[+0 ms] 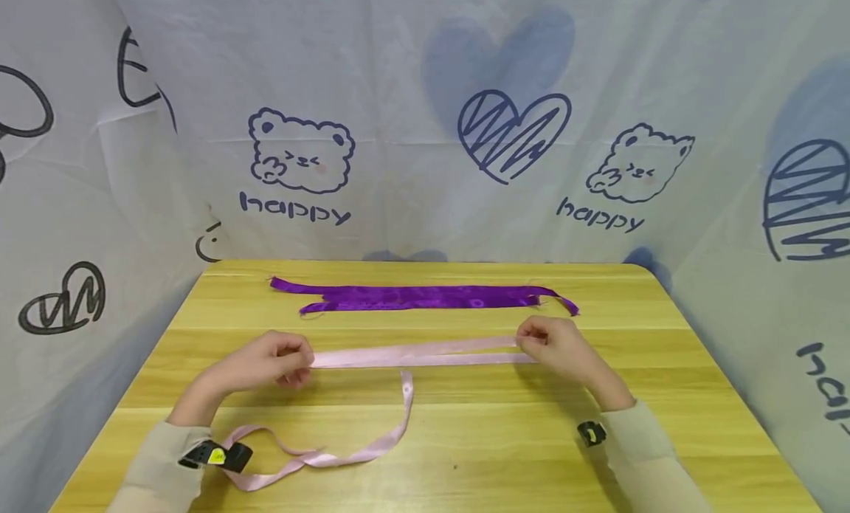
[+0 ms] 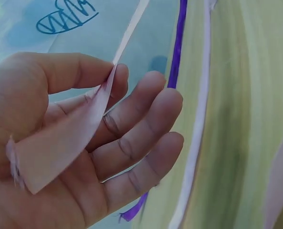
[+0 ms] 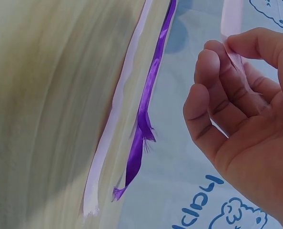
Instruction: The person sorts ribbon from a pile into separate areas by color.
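A pale pink satin ribbon [image 1: 474, 345] stretches between both hands above the table. My left hand [image 1: 272, 362] pinches one end between thumb and index finger; the frayed tip [image 2: 55, 155] lies across the palm, with the other fingers loosely bent. At the opposite end, my right hand [image 1: 558, 350] pinches the ribbon [image 3: 232, 21] between thumb and forefinger. Below the held strip, a second pink ribbon [image 1: 485, 359] lies straight on the table, its left part hidden in the head view. Another loose pink ribbon [image 1: 378, 448] curls near the left forearm.
Several purple ribbons [image 1: 425, 297] lie side by side along the back of the wooden table [image 1: 505, 446]. White printed cloth [image 1: 398, 166] hangs behind and at both sides. Each wrist wears a strap with a small black device.
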### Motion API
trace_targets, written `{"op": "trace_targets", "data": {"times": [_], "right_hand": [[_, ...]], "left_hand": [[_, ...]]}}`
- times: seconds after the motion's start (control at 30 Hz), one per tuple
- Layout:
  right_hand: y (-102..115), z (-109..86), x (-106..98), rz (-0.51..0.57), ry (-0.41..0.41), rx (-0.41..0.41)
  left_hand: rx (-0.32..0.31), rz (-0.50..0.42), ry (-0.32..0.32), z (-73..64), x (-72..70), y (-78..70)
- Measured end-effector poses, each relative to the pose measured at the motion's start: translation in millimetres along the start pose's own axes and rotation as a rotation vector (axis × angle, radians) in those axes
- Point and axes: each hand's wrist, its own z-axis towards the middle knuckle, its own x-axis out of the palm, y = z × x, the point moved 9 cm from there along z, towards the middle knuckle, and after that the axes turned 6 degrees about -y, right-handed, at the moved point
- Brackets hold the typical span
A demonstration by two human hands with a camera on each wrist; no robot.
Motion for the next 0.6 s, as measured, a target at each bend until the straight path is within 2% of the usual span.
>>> {"op": "trace_targets", "data": {"times": [0.1,0.17,0.23,0.4,0.47,0.6], "right_hand": [[0,-0.3,1,-0.008,-0.002,-0.006],[-1,-0.8,-1,-0.014,-0.014,-0.008],[-3,-1.3,-3,-0.019,-0.029,-0.006],[-5,-2.5,-7,-0.009,-0.038,-0.002],[-5,-2.8,-8,-0.007,-0.039,-0.003],[-6,-4.1,-10,-0.010,-0.046,0.004]], "left_hand": [[-0.007,0.009,0.003,1.8,7.3,3.1],[-0.014,0.012,0.026,4.5,16.9,3.6],[-0.005,-0.002,0.068,7.9,30.2,2.4],[0.002,-0.111,0.206,20.1,71.3,-1.9],[-0.002,-0.133,0.230,26.0,85.0,-4.6],[-0.001,-0.100,0.242,35.8,107.6,-15.1]]}}
